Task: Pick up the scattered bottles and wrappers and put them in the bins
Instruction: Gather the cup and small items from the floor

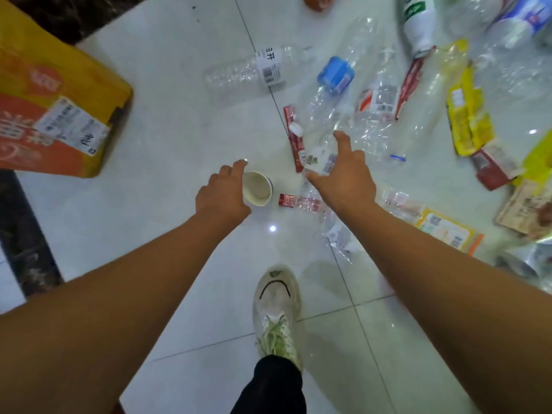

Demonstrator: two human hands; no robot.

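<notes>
A white paper cup (257,189) lies on the white tiled floor. My left hand (222,195) curls round its left side, with a finger above the rim and the thumb below it. My right hand (343,177) is spread over a crushed clear bottle with a white label (321,161); the thumb points up and the fingertips touch the bottle's near end. More litter lies around: a clear bottle with a barcode label (248,71), a large bottle with a blue cap (336,74), a long red wrapper (294,138) and a small bottle with a red label (298,201).
A yellow and orange cardboard box (53,100) stands at the left. Yellow wrappers (469,115), a white bottle with a green label (418,22) and several crushed bottles crowd the right side. My shoe (277,312) stands on the tiles below the hands.
</notes>
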